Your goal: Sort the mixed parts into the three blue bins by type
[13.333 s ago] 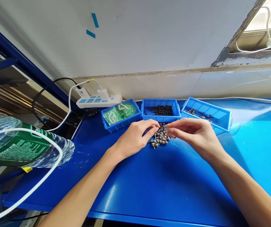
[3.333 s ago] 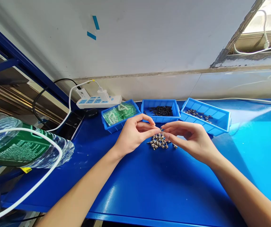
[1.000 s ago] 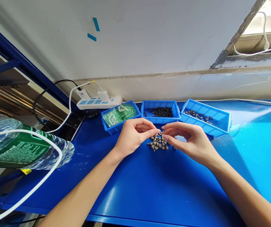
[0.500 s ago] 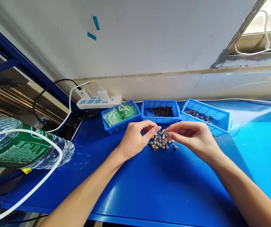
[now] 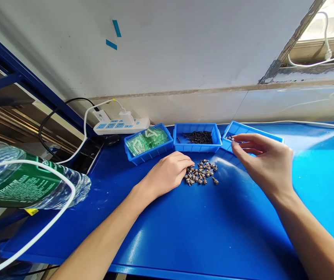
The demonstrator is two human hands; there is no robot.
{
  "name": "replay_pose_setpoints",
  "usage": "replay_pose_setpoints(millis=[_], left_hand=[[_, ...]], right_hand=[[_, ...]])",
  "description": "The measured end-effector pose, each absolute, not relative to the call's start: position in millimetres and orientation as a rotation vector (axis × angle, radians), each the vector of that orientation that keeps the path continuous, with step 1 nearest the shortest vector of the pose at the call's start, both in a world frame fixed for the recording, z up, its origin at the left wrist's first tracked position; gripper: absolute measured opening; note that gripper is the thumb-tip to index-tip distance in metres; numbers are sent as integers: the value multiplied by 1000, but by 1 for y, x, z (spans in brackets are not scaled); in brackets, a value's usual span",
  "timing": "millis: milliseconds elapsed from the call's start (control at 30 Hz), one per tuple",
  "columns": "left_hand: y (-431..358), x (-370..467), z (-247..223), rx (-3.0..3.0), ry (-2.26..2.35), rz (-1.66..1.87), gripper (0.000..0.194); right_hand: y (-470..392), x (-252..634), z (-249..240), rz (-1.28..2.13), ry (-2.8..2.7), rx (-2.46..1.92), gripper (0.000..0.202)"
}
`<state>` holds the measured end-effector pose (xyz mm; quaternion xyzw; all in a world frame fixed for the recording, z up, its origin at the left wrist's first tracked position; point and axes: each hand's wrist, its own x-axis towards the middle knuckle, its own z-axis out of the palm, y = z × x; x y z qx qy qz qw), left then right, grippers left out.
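Observation:
A loose pile of small metal screws (image 5: 201, 173) with thick, washer-like heads lies on the blue table (image 5: 190, 229). My left hand (image 5: 168, 174) rests at the pile's left edge, fingers curled together; whatever is under the fingertips is hidden. Over the right blue bin (image 5: 251, 128) is my right hand (image 5: 268, 165), its thumb and forefinger brought close together at the bin's left end. A small metallic bit shows by those fingertips, but I cannot tell if it is held or lies in the bin. My hand covers most of that bin's inside.
Black screws fill part of the middle blue bin (image 5: 197, 148). Green packets (image 5: 147, 140) lie in the left blue bin (image 5: 152, 154). Behind stands a white power strip (image 5: 120, 126) with plugs. A large bottle (image 5: 35, 181) and a white cable (image 5: 67, 194) are at left.
My right hand has moved from the pile up and right to the right bin. My left hand has turned down, its fingers drawn in at the pile's left edge.

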<state>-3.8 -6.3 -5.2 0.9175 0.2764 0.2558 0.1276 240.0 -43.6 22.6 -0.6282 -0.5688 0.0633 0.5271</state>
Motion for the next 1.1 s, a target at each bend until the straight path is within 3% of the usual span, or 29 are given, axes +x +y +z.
replay_pose_setpoints(millis=[467, 733, 967, 1100], left_hand=[[-5, -5, 5, 2436, 964, 932, 15], [-12, 6, 16, 1912, 979, 1100, 7], [-14, 11, 17, 1547, 926, 1064, 29], [-15, 14, 18, 1419, 906, 1042, 31]], right_hand=[[-47, 226, 21, 324, -1549, -1344, 8], [-53, 209, 27, 807, -1626, -1210, 20], [-54, 205, 29, 1082, -1467, -1182, 32], [-54, 205, 28, 1138, -1430, -1158, 36]])
